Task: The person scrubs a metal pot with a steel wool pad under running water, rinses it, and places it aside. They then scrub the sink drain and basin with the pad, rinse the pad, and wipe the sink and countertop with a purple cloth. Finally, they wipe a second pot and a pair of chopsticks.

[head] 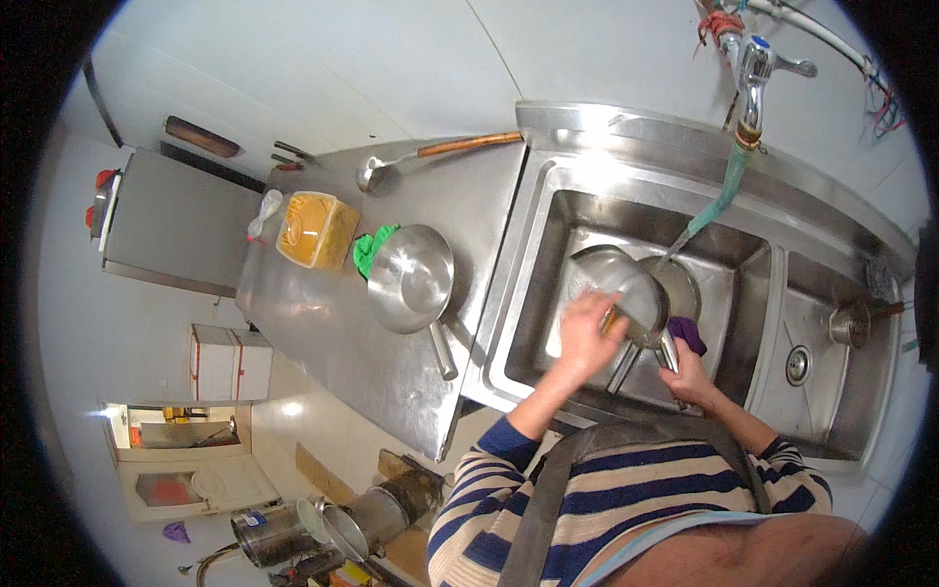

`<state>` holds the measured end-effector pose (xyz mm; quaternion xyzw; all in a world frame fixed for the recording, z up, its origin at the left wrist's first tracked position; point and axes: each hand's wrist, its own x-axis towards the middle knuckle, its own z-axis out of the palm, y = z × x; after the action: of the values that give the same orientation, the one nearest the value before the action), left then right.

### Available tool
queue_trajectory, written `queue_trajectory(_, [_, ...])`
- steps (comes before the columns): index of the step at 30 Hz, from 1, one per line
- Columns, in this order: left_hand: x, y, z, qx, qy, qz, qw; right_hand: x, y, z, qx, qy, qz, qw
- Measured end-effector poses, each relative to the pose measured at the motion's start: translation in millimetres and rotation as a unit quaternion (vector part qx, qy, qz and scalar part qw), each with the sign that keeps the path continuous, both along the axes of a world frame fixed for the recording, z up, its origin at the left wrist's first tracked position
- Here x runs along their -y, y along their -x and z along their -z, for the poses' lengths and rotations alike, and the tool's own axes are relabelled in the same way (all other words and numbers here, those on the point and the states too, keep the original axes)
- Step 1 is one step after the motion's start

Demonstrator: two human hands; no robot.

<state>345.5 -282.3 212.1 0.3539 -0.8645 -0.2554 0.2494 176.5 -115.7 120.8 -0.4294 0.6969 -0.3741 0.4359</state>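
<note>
My right hand (689,378) grips the metal handle (669,351) of a steel pan (623,275), which is tilted over the large sink basin (733,308). My left hand (590,334), blurred, is at the near side of that pan; a small orange-brown thing (607,321) shows between its fingers, too blurred to name. Beneath and behind lies a second pan (686,282), partly hidden, with water in it. Water runs into it from a green hose (722,198) on the tap (754,88). A purple cloth (687,335) sits beside the gripped handle.
On the steel counter (330,323) left of the sink stand another steel pan (412,279), a green cloth (374,249), a plastic tub (315,230) with yellowish contents and a wooden-handled ladle (440,147). A smaller basin (814,315) on the right holds a metal strainer or cup (851,326).
</note>
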Motion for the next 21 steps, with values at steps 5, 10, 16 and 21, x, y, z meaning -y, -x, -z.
queue_trajectory(5, [47,-77,-16,0.164,0.043,-0.155,0.973,2,11,-31,-0.041,-0.014,-0.042,0.998])
queue_trajectory(10, [56,-147,-21,0.235,0.202,-0.274,0.91,7,10,-61,-0.052,0.071,-0.057,0.995])
queue_trajectory(16, [66,-207,-5,0.27,-0.058,-0.429,0.86,36,10,-72,0.423,-0.067,-0.038,0.903])
queue_trajectory(21, [80,-243,24,-0.158,-0.325,-0.418,0.833,109,-15,-63,0.681,-0.034,-0.02,0.731])
